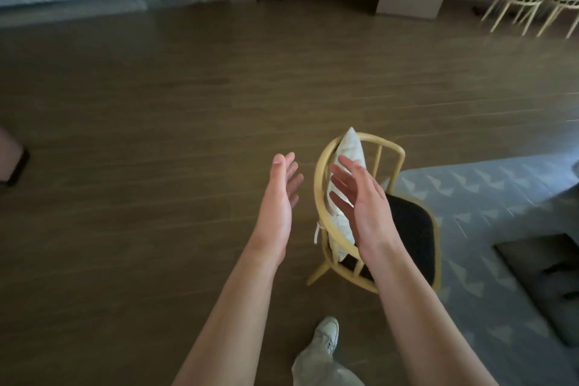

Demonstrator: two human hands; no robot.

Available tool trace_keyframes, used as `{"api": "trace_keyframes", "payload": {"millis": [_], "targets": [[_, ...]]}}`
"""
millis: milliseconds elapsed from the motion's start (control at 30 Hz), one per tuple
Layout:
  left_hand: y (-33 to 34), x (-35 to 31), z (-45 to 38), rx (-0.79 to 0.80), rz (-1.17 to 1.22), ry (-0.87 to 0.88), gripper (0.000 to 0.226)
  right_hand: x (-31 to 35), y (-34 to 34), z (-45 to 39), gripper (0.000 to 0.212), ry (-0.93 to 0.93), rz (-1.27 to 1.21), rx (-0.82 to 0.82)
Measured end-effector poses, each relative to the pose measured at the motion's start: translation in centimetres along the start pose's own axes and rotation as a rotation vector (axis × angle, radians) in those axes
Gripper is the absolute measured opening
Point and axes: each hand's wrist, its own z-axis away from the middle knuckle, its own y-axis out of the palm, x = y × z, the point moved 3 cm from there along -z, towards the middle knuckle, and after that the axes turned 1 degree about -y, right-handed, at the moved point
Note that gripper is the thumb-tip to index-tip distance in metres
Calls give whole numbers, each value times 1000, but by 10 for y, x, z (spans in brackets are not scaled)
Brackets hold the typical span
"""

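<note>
Both hands, left hand (279,194) and right hand (360,200), fingers spread and empty, above chair (326,229); best gripped by its curved backrest, clear of cushion (351,147).

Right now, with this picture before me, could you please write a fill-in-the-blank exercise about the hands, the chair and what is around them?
1. The left hand and the right hand are both ____ and hold nothing.
2. The pillow leans against the back of the chair and is ____ in colour.
3. The chair's seat cushion is ____.
4. The grey rug has a pattern of pale ____.

Missing words: open; white; black; triangles.
</note>
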Motion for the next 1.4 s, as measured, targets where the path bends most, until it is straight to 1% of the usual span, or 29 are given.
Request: {"api": "trace_keyframes", "payload": {"millis": [133, 233, 333, 400, 567, 767, 933, 1033, 1200, 1367, 1400], "targets": [[-4, -21, -49, -67, -46, 21, 72, 17, 21, -65, 39, -31, -13, 58], [0, -40, -81, -122, -54, 25, 61, 37, 36, -105, 39, -67, -24, 122], [13, -59, -118, -175, -48, 65, 61, 60, 42, -142, 40, -128, 11, 196], [29, -67, -138, -165, -70, 73, 61, 70, 36, -162, 39, -131, -7, 189], [72, -66, -176, -77, -97, 66, 61, 79, 1, -196, 43, -128, 2, 142], [149, -69, -227, 106, -124, 53, 61, 106, -66, -235, 46, -181, -29, -61], [192, -60, -257, 253, -168, 44, 61, 98, -106, -257, 53, -172, -64, -247], [207, -53, -280, 359, -173, 26, 61, 98, -117, -267, 48, -191, -85, -332], [239, -51, -326, 588, -253, 29, 59, 112, -128, -284, 45, -265, -94, -562], [257, -51, -368, 869, -303, 27, 71, 106, -110, -298, 43, -290, -118, -811], [260, -50, -373, 892, -300, 23, 70, 103, -104, -298, 42, -283, -128, -837]]}}
